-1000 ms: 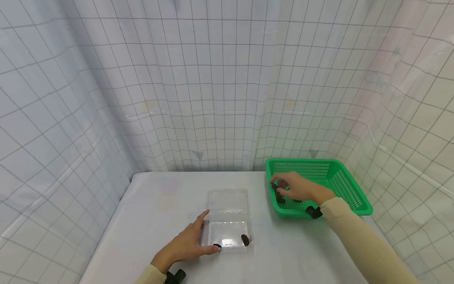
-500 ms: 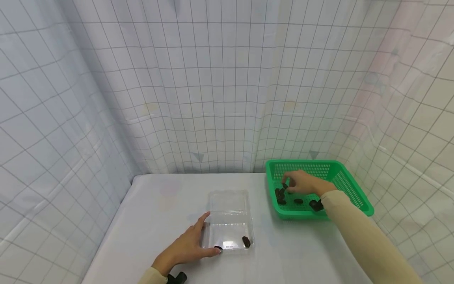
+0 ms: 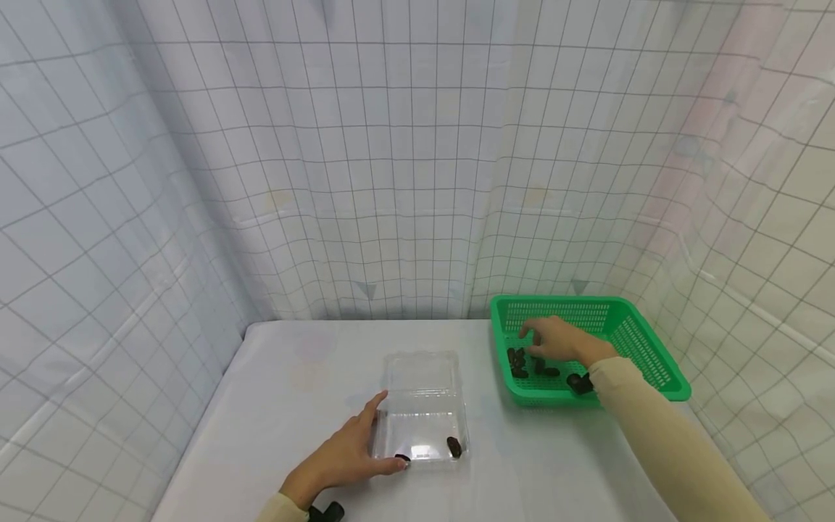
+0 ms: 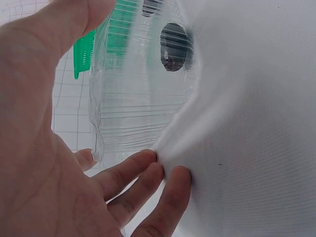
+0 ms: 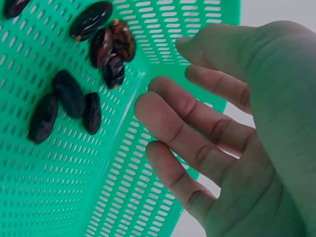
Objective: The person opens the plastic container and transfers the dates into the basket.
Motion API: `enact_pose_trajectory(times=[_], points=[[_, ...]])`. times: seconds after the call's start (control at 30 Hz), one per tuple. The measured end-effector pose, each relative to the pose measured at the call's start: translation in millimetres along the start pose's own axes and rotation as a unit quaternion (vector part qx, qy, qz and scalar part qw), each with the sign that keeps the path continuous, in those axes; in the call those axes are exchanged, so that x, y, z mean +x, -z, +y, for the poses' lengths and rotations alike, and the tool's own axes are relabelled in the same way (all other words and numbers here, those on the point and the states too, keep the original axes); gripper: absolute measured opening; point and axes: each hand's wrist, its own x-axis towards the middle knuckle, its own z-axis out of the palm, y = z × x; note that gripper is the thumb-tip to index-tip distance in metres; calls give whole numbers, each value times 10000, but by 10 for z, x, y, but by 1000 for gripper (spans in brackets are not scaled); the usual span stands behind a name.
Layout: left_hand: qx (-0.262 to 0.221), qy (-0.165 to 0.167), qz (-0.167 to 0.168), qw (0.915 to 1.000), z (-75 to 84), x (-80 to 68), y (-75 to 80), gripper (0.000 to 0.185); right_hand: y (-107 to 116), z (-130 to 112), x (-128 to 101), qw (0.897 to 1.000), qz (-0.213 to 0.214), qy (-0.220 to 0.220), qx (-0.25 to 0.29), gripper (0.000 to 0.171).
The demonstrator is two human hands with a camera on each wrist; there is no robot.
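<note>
A clear plastic clamshell box (image 3: 427,428) lies with its lid folded back on the white table. Two dark dates are inside, one date (image 3: 454,446) at the front right corner and another beside my left thumb. My left hand (image 3: 346,453) rests along the box's left side, fingers extended, thumb at the front edge. My right hand (image 3: 554,339) hovers inside the green basket (image 3: 535,396), its fingers loosely bent and apart with nothing between them. Below it lie several wrinkled dates (image 5: 69,94), some in a cluster at the basket's left side.
The white table (image 3: 293,377) carries the box in the middle and the basket at the back right. White gridded curtains (image 3: 391,181) enclose the back and both sides. In the left wrist view the tablecloth (image 4: 247,123) is rumpled beside the box.
My right hand has moved right from the basket's left side and let go of the date it pinched, which now lies beside another date. My left hand has stayed at the box.
</note>
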Motion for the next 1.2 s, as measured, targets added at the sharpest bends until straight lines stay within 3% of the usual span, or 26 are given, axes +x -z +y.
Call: enact_pose_trajectory(times=[0.47,0.67,0.97,1.2], points=[[17,62,-49,10000,-31,23,-1,132,-40,-456,31,9922,760,739,-662,24],[-109,230,-59,9997,-45,37,-13,132,-110,-743,58,9898,807,947,-687,24],[-145,265,-19,9995,-56,42,-17,134,-346,-1161,120,9758,352,2004,-801,25],[-124,192,-58,9997,-58,46,-6,133,-578,-1478,200,9738,-509,2118,-646,32]])
